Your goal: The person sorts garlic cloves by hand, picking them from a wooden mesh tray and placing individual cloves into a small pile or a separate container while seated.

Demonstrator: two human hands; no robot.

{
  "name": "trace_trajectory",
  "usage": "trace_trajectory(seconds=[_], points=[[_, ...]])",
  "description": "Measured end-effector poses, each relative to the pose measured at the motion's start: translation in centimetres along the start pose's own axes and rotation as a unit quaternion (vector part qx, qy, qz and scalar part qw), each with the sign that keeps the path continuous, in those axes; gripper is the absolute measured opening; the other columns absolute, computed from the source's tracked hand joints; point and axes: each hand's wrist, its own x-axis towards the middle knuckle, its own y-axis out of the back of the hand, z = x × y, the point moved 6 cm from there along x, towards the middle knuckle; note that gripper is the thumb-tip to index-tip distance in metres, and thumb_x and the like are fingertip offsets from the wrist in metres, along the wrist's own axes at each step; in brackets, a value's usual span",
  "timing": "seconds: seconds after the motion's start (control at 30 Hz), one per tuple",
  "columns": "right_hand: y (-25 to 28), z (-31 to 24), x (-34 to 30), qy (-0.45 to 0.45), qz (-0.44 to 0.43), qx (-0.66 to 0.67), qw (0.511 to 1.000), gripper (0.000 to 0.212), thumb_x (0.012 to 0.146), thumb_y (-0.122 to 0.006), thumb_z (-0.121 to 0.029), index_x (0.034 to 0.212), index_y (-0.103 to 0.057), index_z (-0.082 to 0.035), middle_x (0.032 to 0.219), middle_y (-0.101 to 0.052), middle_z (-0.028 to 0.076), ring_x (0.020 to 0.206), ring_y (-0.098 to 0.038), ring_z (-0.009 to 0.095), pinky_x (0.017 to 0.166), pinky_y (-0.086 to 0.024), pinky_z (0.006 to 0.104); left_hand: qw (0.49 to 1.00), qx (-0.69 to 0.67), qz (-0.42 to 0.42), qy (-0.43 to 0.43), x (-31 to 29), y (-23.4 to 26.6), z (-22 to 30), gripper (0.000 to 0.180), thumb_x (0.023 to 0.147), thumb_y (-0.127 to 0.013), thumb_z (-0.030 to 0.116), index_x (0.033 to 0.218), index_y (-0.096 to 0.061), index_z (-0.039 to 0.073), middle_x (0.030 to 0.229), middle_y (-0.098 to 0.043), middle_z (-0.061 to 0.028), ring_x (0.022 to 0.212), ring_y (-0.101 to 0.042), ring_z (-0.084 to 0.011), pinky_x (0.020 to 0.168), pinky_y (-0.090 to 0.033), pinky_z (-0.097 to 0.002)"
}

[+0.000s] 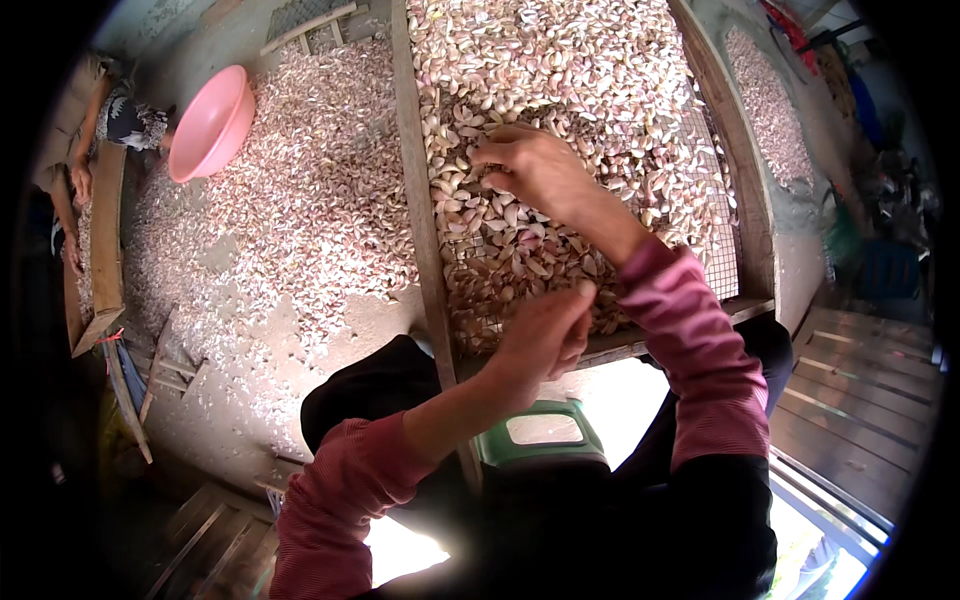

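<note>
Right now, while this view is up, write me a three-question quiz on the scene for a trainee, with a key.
1. Which hand reaches farther out over the wooden tray? A) left B) right C) both equally

2. True or false: the pink basin is to the left of the tray.

3. What surface shows along the tray's right side, where the garlic cloves thin out?

Key:
1. B: the right hand is farther out; the left hand is by the tray's near edge.
2. True.
3. A grid mesh.
</note>
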Motion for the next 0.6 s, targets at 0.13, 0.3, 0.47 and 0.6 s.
trace_trajectory(seconds=[0.13,0.3,0.47,0.6], points=[[-0.7,-0.8,1.2,0.039,-0.042,-0.104,0.993,0.013,0.086,-0.070,-0.017,0.090,-0.069,-0.005,0.086,-0.065,0.008,0.076,-0.067,0.020,0.070,-0.061,0.0305,0.998,0.056,-0.031,0.000,0.7,-0.3,-0.9,0.048,0.100,-0.051,0.042,0.063,-0.045,0.012,0.051,-0.034,0.0063,0.044,-0.030,-0.0051,0.042,-0.022,-0.0244],[1.2,0.4,-0.6,-0.136,-0.034,0.130,0.981,0.016,0.091,-0.065,-0.019,0.096,-0.069,-0.004,0.089,-0.068,0.006,0.081,-0.067,0.015,0.078,-0.059,0.0306,0.977,0.206,-0.052,-0.027,0.0,-1.3,-0.8,0.051,0.098,-0.054,0.045,0.062,-0.050,0.009,0.053,-0.037,0.0056,0.049,-0.032,-0.0057,0.046,-0.025,-0.0268],[1.3,0.5,-2.1,-0.197,0.028,0.239,0.950,0.016,0.093,-0.061,-0.016,0.103,-0.071,-0.008,0.096,-0.071,0.008,0.079,-0.066,0.012,0.073,-0.059,0.0261,0.961,0.271,-0.046,-0.035,0.3,-0.6,-0.9,0.053,0.097,-0.055,0.044,0.060,-0.051,0.006,0.055,-0.039,0.0044,0.054,-0.035,-0.0064,0.049,-0.027,-0.0289],[2.2,1.4,-3.2,-0.217,0.044,0.200,0.954,0.013,0.093,-0.062,-0.012,0.101,-0.072,-0.009,0.095,-0.073,0.007,0.080,-0.068,0.013,0.075,-0.059,0.0267,0.968,0.239,-0.054,-0.057,0.4,-0.6,-0.7,0.052,0.098,-0.055,0.043,0.062,-0.053,0.005,0.056,-0.042,0.0028,0.055,-0.037,-0.0069,0.050,-0.030,-0.0292]])
